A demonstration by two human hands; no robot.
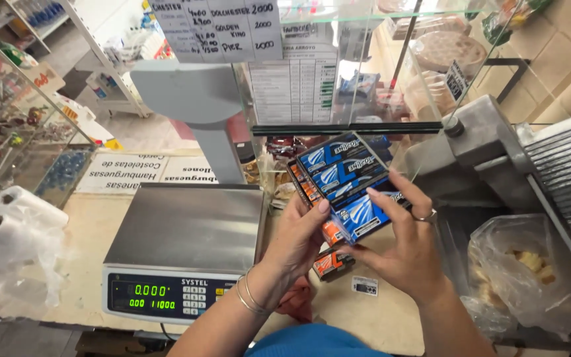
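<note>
While the steel-topped digital scale (186,228) sits at nine o'clock on the pale, worn tabletop (378,317), both hands clamp a tray of glossy blue gum packs (345,178) at centre. The left hand (299,241) grips its near edge and the right hand (408,248) its side; tilted so, the slick flat packs could slide out onto the small orange packs (332,262) lying below.

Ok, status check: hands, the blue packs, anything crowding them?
Left hand and right hand both grip the stack of blue packs. Orange packs underneath. Scale close on the left, bagged food to the right.
</note>
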